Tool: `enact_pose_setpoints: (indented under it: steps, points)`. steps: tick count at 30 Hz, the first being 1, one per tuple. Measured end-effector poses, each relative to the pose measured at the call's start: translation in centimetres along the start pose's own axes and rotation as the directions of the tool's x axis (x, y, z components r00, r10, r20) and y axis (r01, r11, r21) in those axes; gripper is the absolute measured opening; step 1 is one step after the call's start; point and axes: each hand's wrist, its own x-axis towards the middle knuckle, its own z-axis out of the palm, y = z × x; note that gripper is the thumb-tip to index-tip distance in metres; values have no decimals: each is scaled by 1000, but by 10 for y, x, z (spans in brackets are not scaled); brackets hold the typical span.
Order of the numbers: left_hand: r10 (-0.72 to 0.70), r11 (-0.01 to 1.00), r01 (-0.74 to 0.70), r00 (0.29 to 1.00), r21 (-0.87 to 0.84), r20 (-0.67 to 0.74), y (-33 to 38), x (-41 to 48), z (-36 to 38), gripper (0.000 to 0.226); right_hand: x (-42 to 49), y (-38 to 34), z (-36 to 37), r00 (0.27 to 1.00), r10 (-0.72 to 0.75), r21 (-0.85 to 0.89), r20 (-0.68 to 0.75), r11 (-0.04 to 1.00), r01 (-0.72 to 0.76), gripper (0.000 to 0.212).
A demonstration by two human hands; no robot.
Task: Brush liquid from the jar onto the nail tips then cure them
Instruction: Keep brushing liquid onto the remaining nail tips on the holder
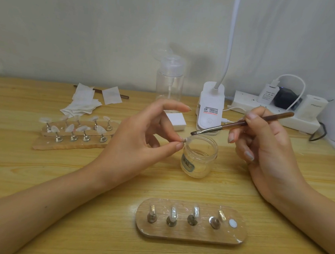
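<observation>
At the left of the table [29,166], a wooden rack [71,146] carries two rows of nail tips [82,128]. My left hand [139,142] pinches a single tip [187,140] between thumb and finger, just above the rim of the open jar [199,157]. A second rack [190,234] lies nearer me, in front of the jar. My right hand [267,148] grips the brush [241,123], bristles just over the pinched tip.

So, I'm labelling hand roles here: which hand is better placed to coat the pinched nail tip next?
Right. The right hand grips the brush, its bristles close above the nail tip at the open jar. The left hand is occupied pinching that tip.
</observation>
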Motion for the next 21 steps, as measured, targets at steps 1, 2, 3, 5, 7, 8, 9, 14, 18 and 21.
enact_pose_setpoints:
  steps: [1, 2, 3, 5, 7, 8, 9, 14, 18, 21]
  points:
    - [0, 1000, 0, 1000, -1, -1, 0, 0, 0, 50, 0, 0, 1, 1000, -8, -8, 19, 1000, 8, 17]
    - [1, 1000, -1, 1000, -2, -2, 0, 0, 0, 50, -1, -1, 2, 1000, -3, -27, 31, 1000, 4, 17]
    - [0, 1000, 0, 1000, -7, -2, 1, 0, 0, 50, -1, 0, 3, 1000, 12, -46, 29, 999, -11, 17]
    - [-5, 1000, 5, 1000, -19, -2, 1, 0, 1, 49, 1, 1, 1, 999, 43, -42, -11, 998, -44, 17]
    - [-14, 999, 14, 1000, -36, 4, 1, 0, 1, 49, 1, 1, 0, 998, 49, -11, -38, 999, -49, 20]
    - [-22, 998, 22, 1000, -52, 9, 1, 0, 1, 49, 1, 0, -1, 999, 42, 0, -32, 999, -43, 20]
    - [-29, 997, 30, 999, -70, 14, 0, 0, 1, 50, 0, 0, 0, 999, 34, 1, -12, 999, -34, 19]
    - [-44, 993, 46, 999, -106, 27, 0, 0, 0, 49, 1, 0, 1, 997, 66, -32, -27, 997, -67, 21]
    - [-49, 992, 54, 998, -111, 40, 1, 0, 0, 49, -1, -2, 2, 999, 38, -6, -3, 999, -38, 17]
    - [-50, 993, 54, 998, -105, 43, 1, 0, 0, 49, -1, -2, 3, 999, 42, -47, 15, 998, -41, 17]
